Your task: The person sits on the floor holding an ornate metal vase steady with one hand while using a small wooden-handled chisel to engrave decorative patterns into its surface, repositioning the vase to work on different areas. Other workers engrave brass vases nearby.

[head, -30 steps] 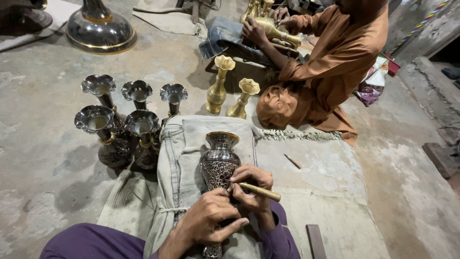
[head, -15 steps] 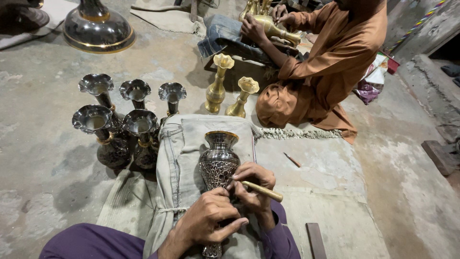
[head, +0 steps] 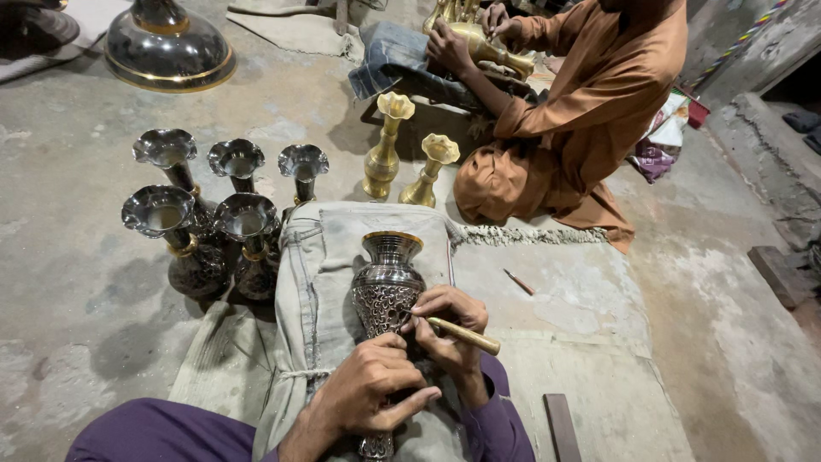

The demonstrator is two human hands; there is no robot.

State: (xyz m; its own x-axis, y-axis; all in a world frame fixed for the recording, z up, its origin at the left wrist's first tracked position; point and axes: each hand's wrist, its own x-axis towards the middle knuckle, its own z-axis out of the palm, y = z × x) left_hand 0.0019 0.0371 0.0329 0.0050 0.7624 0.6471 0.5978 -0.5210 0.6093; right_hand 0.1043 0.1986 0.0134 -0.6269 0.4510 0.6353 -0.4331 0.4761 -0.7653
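Observation:
A dark engraved metal vase (head: 387,278) with a gold rim lies on a folded grey cloth (head: 325,282) over my lap. My left hand (head: 372,389) wraps around the vase's lower body and steadies it. My right hand (head: 449,325) grips a wooden-handled engraving tool (head: 466,336), its tip against the patterned belly of the vase. The foot of the vase (head: 376,445) shows below my left hand.
Several dark fluted vases (head: 214,214) stand on the concrete floor at left, two brass vases (head: 406,158) behind the cloth. A person in orange (head: 581,111) sits at the back right working on a brass piece. A pencil-like tool (head: 519,281) and a wooden strip (head: 560,425) lie at right.
My hands and the tool stay almost in place on the vase; the view has shifted slightly. The other person's hands keep working on the brass piece.

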